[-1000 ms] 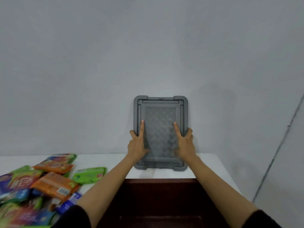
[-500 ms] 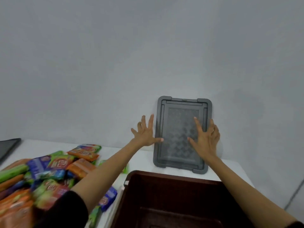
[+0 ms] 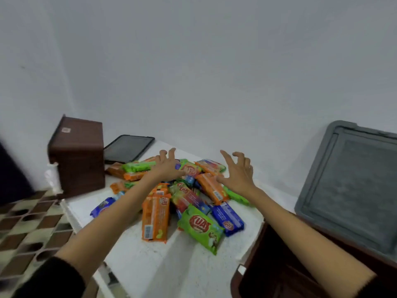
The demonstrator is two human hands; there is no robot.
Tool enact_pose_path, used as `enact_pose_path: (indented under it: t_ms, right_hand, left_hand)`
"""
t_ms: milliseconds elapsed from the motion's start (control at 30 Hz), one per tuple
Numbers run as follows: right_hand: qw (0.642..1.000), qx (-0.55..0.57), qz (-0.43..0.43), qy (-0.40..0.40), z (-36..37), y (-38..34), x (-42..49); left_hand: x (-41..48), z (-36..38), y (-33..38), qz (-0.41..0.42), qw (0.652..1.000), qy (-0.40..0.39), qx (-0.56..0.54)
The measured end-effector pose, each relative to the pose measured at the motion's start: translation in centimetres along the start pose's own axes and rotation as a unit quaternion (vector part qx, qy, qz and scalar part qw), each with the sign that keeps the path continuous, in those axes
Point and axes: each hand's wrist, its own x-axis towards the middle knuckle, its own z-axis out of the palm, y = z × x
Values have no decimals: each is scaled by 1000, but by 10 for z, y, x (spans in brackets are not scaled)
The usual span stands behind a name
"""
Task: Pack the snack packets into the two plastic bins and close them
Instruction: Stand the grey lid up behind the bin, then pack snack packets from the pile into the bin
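Packets (image 3: 189,201) lie under left hand (image 3: 166,167), maybe touching; right hand (image 3: 236,173) hovers.

A white table (image 3: 163,261) with a speckled top stands against a plain pale grey wall (image 3: 214,72), which rises behind it. Left of the table and lower down lies a floor (image 3: 28,229) of brown and cream diamond-patterned tiles. Farther left of the table, a dark blurred shape (image 3: 10,175) cannot be made out.
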Motion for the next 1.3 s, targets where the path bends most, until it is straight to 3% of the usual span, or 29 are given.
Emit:
enact_pose_path:
  t_ms: [100, 200, 333, 500, 667, 833, 1033, 1300]
  right_hand:
    - [991, -23, -67, -116, 29, -29, 0]
    - [957, -106, -91, -253, 42, -42, -4]
    - [911, -197, -95, -350, 52, -56, -28]
    - [903, -267, -165, -292, 59, -65, -48]
    - [894, -283, -190, -290, 63, -68, -56]
    - [920, -221, -163, -278, 53, -67, -59]
    - [967, -113, -147, -173, 59, -66, -45]
    - [940, -187, -198, -204, 65, -58, -45]
  left_hand:
    - [-24, 4, -56, -86, 996, -1, -8]
    - [-46, 18, -106, -188, 981, 11, -43]
    - [-71, 37, -143, -285, 955, 8, -83]
    - [-86, 48, -151, -304, 946, 20, -108]
    - [-82, 44, -145, -346, 926, 37, -144]
    - [-70, 36, -158, -367, 909, 6, -197]
    - [-62, 42, -168, -387, 902, 17, -191]
    - [-64, 44, -170, -380, 903, 36, -197]
